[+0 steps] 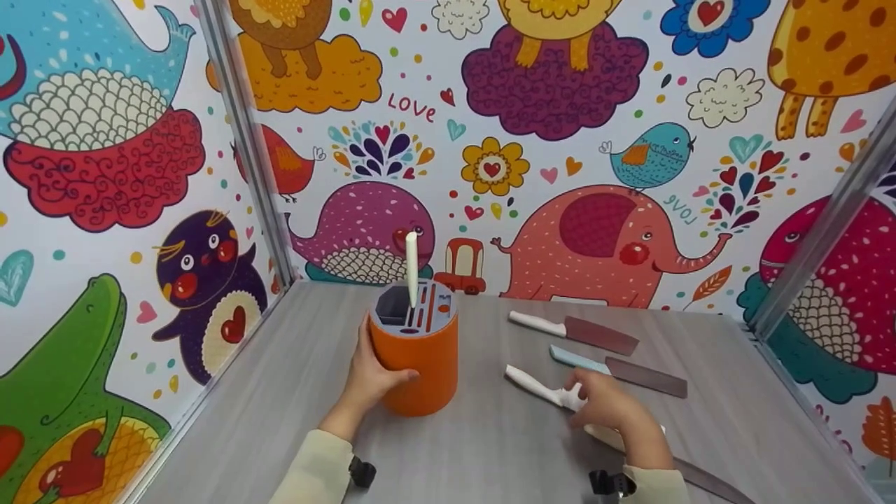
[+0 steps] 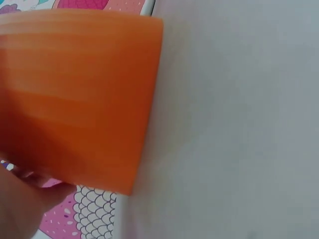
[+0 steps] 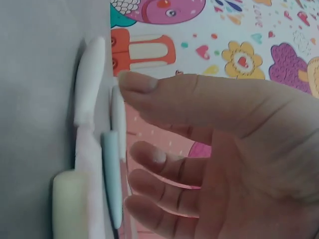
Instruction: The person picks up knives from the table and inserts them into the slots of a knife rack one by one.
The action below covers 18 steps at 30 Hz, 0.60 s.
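My left hand (image 1: pixel 374 374) grips the side of an orange knife block (image 1: pixel 420 371), with the thumb across its front; most of the fingers are hidden behind it. A cream handle (image 1: pixel 412 266) stands up out of the block's slotted grey top. My right hand (image 1: pixel 612 406) is over a white-handled knife (image 1: pixel 535 385) on the table. In the right wrist view its thumb and fingers are loosely bent and hold nothing, beside that knife's white handle (image 3: pixel 90 82). Below the right hand lies a long knife with a cream handle (image 3: pixel 71 204), its dark blade (image 1: pixel 710 481) pointing to the front right.
Behind the right hand lie a white-handled cleaver (image 1: pixel 598 334) and a knife with a light blue handle (image 1: pixel 577 358), blades to the right. The grey wood-look table (image 1: pixel 483 448) is bounded by panels printed with cartoon animals (image 1: pixel 595 245) at the back and both sides.
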Motion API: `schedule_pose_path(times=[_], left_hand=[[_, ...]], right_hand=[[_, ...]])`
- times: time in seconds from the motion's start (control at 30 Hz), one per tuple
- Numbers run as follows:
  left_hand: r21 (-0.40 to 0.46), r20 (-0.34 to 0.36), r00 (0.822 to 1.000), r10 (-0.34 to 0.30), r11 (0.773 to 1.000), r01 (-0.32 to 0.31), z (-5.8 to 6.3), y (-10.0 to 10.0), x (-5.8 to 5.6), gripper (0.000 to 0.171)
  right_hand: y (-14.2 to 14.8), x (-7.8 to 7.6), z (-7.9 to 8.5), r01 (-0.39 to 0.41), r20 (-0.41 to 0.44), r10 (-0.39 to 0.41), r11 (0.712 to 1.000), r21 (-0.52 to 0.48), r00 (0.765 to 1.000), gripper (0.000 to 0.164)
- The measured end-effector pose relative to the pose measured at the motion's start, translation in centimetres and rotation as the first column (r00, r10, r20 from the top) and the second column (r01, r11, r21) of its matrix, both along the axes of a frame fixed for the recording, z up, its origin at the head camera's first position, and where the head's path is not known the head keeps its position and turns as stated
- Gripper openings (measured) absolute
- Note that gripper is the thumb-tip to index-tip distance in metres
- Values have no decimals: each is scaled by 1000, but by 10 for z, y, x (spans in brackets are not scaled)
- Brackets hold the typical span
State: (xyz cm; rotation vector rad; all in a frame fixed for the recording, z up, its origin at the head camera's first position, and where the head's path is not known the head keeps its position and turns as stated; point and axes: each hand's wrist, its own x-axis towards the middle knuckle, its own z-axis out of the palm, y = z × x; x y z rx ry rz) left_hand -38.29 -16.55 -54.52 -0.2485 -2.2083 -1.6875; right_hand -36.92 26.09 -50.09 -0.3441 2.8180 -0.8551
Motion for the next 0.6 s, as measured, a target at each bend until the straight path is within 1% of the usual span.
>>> schedule_pose_path(times=[0.1, 0.2, 0.33, 0.53, 0.6], left_hand=[[-2, 18, 1000, 11, 1000, -11, -1, 4, -1, 132], [0, 32, 999, 23, 1000, -23, -1, 7, 0, 130], [2, 35, 999, 32, 999, -32, -1, 9, 1, 129], [-6, 9, 999, 39, 999, -39, 1, 6, 2, 130], [-10, 4, 999, 37, 999, -37, 1, 5, 2, 130]], right_hand=[[8, -1, -3, 47, 99, -47, 999, 5, 994, 51], [13, 0, -5, 73, 140, -78, 997, 38, 987, 50], [18, 0, -7, 58, 124, -68, 995, 84, 990, 47], [19, -2, -12, 63, 129, -79, 990, 124, 988, 43], [19, -2, -15, 47, 110, -64, 988, 148, 992, 41]])
